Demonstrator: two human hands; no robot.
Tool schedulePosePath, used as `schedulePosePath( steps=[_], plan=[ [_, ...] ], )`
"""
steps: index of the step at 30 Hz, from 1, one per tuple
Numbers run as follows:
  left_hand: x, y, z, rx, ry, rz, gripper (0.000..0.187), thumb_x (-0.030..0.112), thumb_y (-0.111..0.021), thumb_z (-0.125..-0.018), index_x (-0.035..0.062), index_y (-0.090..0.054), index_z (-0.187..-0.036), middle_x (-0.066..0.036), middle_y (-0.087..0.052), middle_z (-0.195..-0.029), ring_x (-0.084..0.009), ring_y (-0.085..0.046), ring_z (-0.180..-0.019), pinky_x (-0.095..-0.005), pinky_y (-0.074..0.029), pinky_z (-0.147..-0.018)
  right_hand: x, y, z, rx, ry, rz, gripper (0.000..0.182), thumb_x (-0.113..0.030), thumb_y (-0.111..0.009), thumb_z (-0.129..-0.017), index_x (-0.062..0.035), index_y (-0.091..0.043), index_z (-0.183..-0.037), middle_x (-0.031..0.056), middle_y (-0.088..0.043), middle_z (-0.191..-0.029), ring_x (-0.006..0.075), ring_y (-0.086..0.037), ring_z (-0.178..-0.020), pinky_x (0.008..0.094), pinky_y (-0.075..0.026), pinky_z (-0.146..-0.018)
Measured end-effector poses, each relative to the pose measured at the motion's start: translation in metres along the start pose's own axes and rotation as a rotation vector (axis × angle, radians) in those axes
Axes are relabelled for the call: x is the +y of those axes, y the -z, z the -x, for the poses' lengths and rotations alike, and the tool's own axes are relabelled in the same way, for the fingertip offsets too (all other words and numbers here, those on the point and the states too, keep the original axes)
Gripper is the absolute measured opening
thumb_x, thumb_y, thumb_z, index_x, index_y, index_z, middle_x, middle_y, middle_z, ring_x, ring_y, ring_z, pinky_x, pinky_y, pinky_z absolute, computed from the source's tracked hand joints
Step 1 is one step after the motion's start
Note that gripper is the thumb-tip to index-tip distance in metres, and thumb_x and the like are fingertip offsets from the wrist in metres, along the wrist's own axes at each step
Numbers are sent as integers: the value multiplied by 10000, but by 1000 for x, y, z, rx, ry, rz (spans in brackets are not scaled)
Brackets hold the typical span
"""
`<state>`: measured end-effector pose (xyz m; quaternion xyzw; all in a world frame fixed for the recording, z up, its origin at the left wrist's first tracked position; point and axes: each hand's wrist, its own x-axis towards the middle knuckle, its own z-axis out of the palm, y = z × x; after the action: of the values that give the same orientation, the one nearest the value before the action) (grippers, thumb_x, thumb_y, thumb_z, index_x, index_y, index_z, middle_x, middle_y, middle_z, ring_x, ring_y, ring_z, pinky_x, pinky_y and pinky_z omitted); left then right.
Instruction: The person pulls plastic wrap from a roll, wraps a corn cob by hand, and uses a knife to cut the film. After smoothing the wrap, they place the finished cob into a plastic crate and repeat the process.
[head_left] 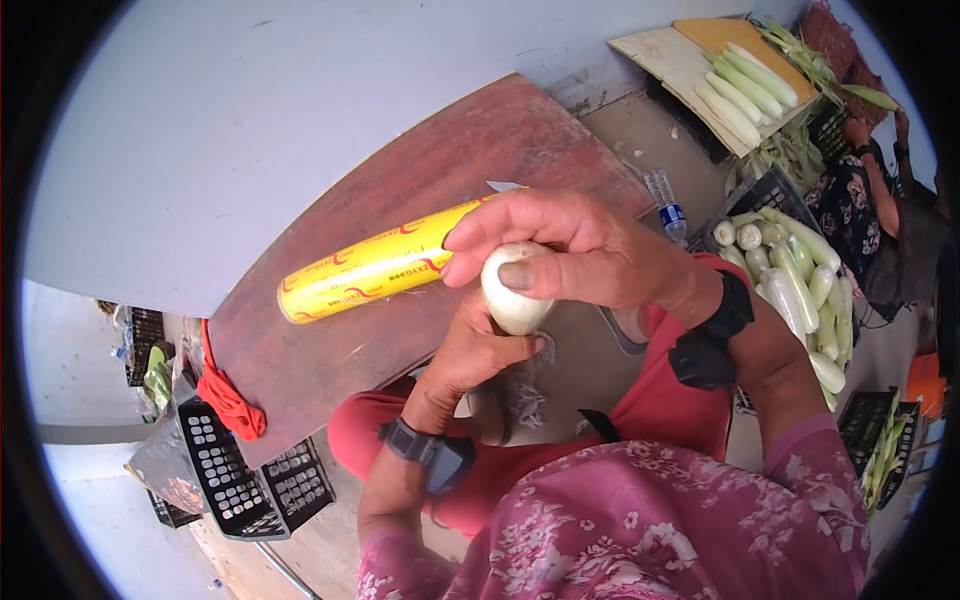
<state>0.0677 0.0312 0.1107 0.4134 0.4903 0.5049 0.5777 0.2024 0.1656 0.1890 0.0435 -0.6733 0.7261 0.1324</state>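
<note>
An ear of corn in its pale husk (517, 290) is held upright between my hands, its rounded end facing the camera. My left hand (475, 350) is wrapped round its lower part, thumb in front. Over the top end, my right hand (570, 245) closes with the thumb pressed on the husk and the fingers curved behind. Most of the ear's length is hidden below. Just behind my hands lies a long yellow printed cling film roll (370, 265) on the worn red tabletop (500, 130). A blade tip (505, 186) shows beyond my right hand.
On the right stands a crate of pale husked ears (800, 285); more ears lie on a board (740, 95). A water bottle (668, 210) is beside the table. A red cloth (232, 402) hangs near black crates (225, 470). Another person (860, 200) sits at far right.
</note>
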Motion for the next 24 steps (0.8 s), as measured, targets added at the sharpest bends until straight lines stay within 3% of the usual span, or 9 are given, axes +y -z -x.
schedulePosePath(
  steps=[4, 7, 10, 14, 17, 24],
  plan=[
    [-2, -2, 0, 9, 8, 27, 507, -10, -745, -698, 70, -584, -1172, 18, -611, -1067, -112, -563, -1004, -280, -462, -884, 5, 6, -1, -5, -26, -121, 497, -374, -557, -972, 0, -499, -1294, 93, -656, -1122, 113, -583, -1031, 272, -465, -896],
    [0, -3, 1, 43, 26, 49, 484, 25, -772, -667, 92, -594, -1112, 4, -611, -1030, -130, -573, -984, -283, -469, -863, 10, 4, -4, 21, 101, -145, 566, -427, -583, -951, 6, -491, -1304, 91, -665, -1069, 121, -599, -1008, 273, -475, -882],
    [1, -1, 2, 33, 29, 53, 487, 9, -746, -687, 77, -586, -1142, 8, -609, -1037, -118, -568, -978, -276, -467, -856, 16, 14, -5, -55, 100, 14, 774, -443, -747, -811, 24, -448, -1352, 142, -559, -1276, 205, -532, -1201, 337, -406, -1024],
    [-1, 3, 4, -19, 50, 2, 493, -4, -701, -726, 55, -568, -1197, 16, -599, -1047, -97, -556, -965, -262, -457, -846, 4, 13, 0, -90, -56, 112, 634, -251, -793, -788, 12, -512, -1292, 132, -572, -1257, 210, -502, -1225, 339, -393, -1038],
    [-8, 5, 2, -67, 71, 32, 482, 0, -695, -723, 54, -564, -1184, 11, -592, -1013, -99, -560, -941, -257, -460, -824, 4, 12, -2, -40, -30, 118, 500, -171, -783, -785, -14, -563, -1205, 135, -580, -1251, 209, -524, -1193, 342, -399, -1030],
    [-9, 7, 2, -75, 77, 50, 504, 2, -690, -711, 53, -552, -1193, 6, -587, -1007, -100, -558, -943, -252, -456, -819, 12, 16, -6, -40, 122, 89, 374, -165, -765, -803, -47, -581, -1106, 149, -591, -1232, 212, -541, -1167, 350, -416, -1010]
  ],
)
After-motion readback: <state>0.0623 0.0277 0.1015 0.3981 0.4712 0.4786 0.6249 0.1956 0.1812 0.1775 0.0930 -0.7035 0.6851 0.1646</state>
